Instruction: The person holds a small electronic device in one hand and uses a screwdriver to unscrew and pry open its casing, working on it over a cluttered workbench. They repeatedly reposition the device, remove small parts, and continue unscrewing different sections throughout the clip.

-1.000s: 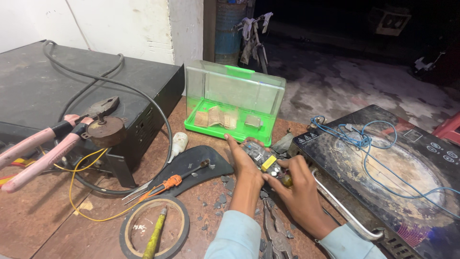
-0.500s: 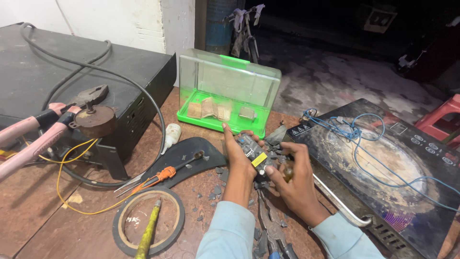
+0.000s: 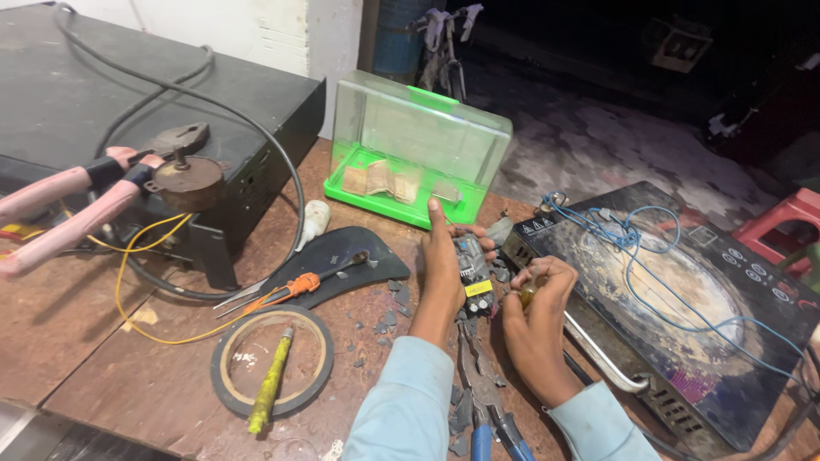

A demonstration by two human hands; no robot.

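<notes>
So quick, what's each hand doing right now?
Left hand: closed on a small circuit board, index finger stretched out.
Right hand: closed around a small yellowish tool.

The person wears a shirt with long light blue sleeves; the cuffs end just above the bare left hand (image 3: 442, 271) and right hand (image 3: 534, 323)
</notes>
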